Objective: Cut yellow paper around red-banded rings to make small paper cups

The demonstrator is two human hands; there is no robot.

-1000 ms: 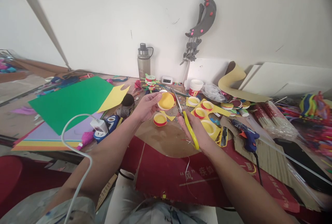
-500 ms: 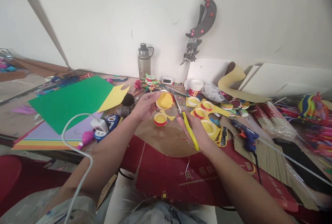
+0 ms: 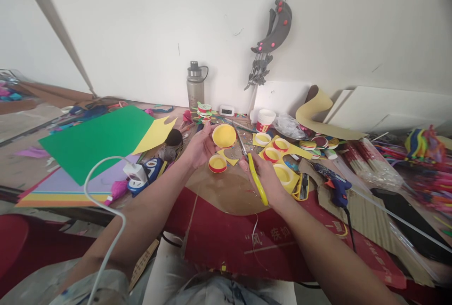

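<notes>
While our left hand [image 3: 199, 147] clamps its fingers on a yellow disc [image 3: 224, 135] between our hands, our right hand [image 3: 271, 180] wraps its fingers around scissors [image 3: 257, 180], blades beside the disc.

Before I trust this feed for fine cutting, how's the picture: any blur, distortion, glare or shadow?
Head view: scissors and yellow round piece fairly clear; head view: colourful bundle smeared and stretched near the right edge; head view: small bright glow at the top edge, soft shadow on the brown board.
</notes>
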